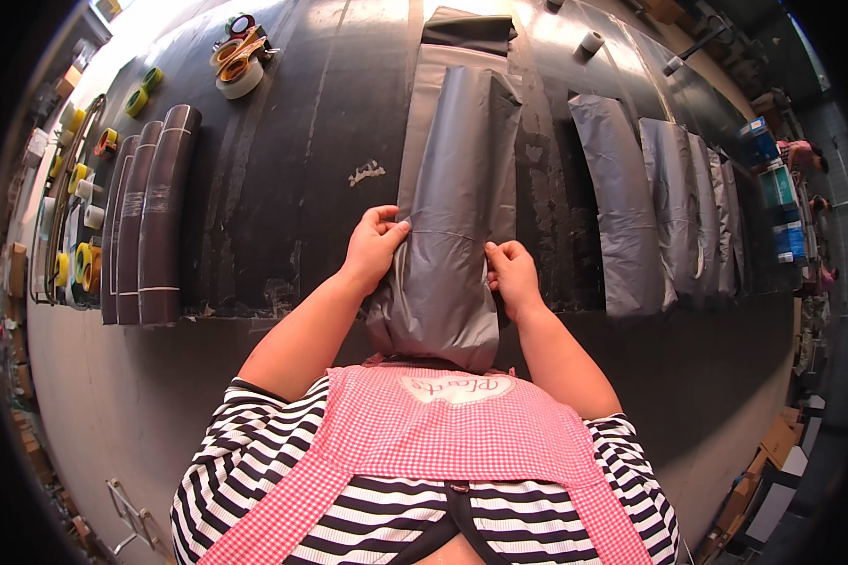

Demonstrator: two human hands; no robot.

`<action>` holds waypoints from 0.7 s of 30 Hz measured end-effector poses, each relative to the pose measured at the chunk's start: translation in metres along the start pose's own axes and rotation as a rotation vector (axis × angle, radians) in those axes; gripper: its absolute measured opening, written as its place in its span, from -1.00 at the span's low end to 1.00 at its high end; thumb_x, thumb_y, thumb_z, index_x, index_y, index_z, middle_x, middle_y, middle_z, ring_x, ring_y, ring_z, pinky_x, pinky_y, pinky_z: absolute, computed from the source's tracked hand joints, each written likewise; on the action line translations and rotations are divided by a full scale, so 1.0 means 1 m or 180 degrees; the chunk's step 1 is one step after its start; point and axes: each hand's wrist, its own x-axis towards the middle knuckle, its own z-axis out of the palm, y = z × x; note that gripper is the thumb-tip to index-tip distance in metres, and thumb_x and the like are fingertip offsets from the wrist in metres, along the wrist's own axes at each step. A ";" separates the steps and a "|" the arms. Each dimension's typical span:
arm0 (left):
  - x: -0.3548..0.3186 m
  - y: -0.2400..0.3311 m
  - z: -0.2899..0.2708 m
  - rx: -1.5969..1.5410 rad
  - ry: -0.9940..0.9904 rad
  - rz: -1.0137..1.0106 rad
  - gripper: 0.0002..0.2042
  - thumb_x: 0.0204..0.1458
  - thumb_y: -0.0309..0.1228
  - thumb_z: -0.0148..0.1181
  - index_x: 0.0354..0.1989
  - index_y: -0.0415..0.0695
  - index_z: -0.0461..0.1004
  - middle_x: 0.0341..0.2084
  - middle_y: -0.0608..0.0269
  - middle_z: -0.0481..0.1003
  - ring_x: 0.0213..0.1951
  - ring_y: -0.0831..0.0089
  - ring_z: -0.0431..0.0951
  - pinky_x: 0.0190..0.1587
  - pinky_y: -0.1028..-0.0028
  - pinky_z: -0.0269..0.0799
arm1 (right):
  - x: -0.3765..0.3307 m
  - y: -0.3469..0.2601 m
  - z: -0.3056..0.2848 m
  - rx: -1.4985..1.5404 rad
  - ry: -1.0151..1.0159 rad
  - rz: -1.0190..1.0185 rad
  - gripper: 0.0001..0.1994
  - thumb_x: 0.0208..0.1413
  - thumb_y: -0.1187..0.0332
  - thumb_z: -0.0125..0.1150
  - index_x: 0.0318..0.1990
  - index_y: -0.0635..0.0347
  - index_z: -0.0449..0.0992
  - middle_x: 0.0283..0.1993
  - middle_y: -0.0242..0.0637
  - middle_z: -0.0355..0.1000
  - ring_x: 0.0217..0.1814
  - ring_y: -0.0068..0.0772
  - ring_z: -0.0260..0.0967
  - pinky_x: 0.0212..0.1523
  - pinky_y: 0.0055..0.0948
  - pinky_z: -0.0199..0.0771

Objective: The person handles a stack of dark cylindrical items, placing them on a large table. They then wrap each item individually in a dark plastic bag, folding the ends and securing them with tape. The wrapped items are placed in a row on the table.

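Observation:
A long grey plastic bag [452, 207] lies lengthwise in front of me, its near end hanging over the table edge against my apron. It bulges in the middle; whatever is inside cannot be seen. My left hand [375, 249] pinches the bag's left side about halfway down. On the opposite side, my right hand [513, 275] has its fingertips closed on the right edge, a little lower. Flat grey bags [429, 80] lie beneath it, with a dark folded piece [468, 34] at their far end.
Several dark wrapped rolls [165, 221] lie on the left of the black table [283, 188]. Several filled grey bags [622, 212] lie side by side on the right. Tape rolls [239, 75] sit at the far left. A small white roll [592, 42] stands at the far right.

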 end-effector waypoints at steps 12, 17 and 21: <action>-0.063 0.038 0.014 0.3159 -0.1256 0.2114 -0.32 0.21 -0.25 0.10 0.46 -0.17 0.02 0.49 -0.10 -0.16 0.50 -0.05 -0.16 0.47 0.13 -0.16 | -0.056 -0.012 0.040 -0.1557 -0.0208 -0.1651 -0.10 0.23 0.13 0.19 0.49 0.37 -0.26 0.57 0.18 -0.37 0.64 0.07 -0.43 0.54 -0.21 -0.30; -0.058 -0.006 -0.001 0.1904 -0.1615 0.1951 -0.03 0.11 0.12 0.15 0.53 -0.08 -0.24 0.51 -0.10 -0.43 0.52 -0.04 -0.30 0.46 0.11 -0.22 | -0.044 0.021 0.040 -0.0541 -0.0324 -0.2053 -0.04 0.22 0.06 0.23 0.49 0.38 -0.28 0.58 0.07 -0.33 0.63 -0.10 -0.37 0.54 -0.29 -0.28; -0.055 -0.019 -0.004 0.1494 -0.1828 0.2094 0.11 0.00 0.26 0.22 0.54 -0.05 -0.31 0.50 -0.15 -0.51 0.52 -0.05 -0.37 0.45 0.07 -0.23 | -0.043 0.030 0.036 0.0245 -0.0635 -0.1611 0.03 0.17 0.06 0.31 0.50 0.35 -0.34 0.55 0.04 -0.22 0.57 -0.15 -0.18 0.50 -0.30 -0.12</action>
